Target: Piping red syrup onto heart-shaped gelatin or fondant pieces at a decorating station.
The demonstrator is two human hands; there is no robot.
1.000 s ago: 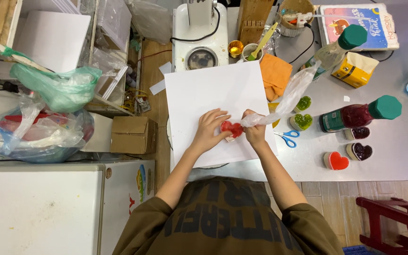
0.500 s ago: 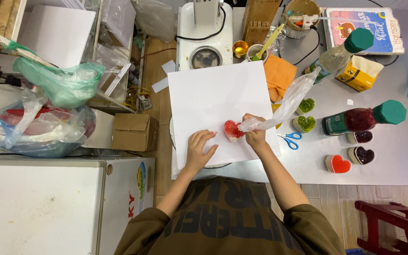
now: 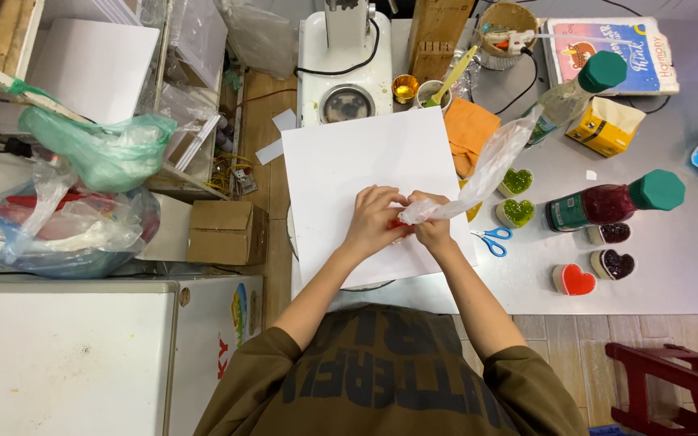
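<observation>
1. Right now we have both hands together over the white sheet (image 3: 365, 169) on the counter (image 3: 672, 266). Our right hand (image 3: 432, 228) has its fingers closed around the narrow end of the clear plastic piping bag (image 3: 478, 173), which trails up and to the right, away from us.
2. Our left hand (image 3: 375, 220) is cupped, fingers curled down around a small red piece (image 3: 397, 223) that sits on the sheet just below the bag's tip; only a sliver of red shows between the hands, so we cannot tell its exact shape.
3. Risk, as we judge it: squeezing too hard could flood the piece and spill red onto the sheet, because the tip is hidden under our fingers.
4. The slack tail of the bag hangs near the green heart moulds (image 3: 517, 196); a sweep of the wrist might drag it across them.
5. The blue scissors (image 3: 492, 238) lie just beside our right forearm and could be knocked off the edge.
6. The red-filled bottle (image 3: 607, 203) lies on its side nearby and might roll if the counter is bumped.
</observation>
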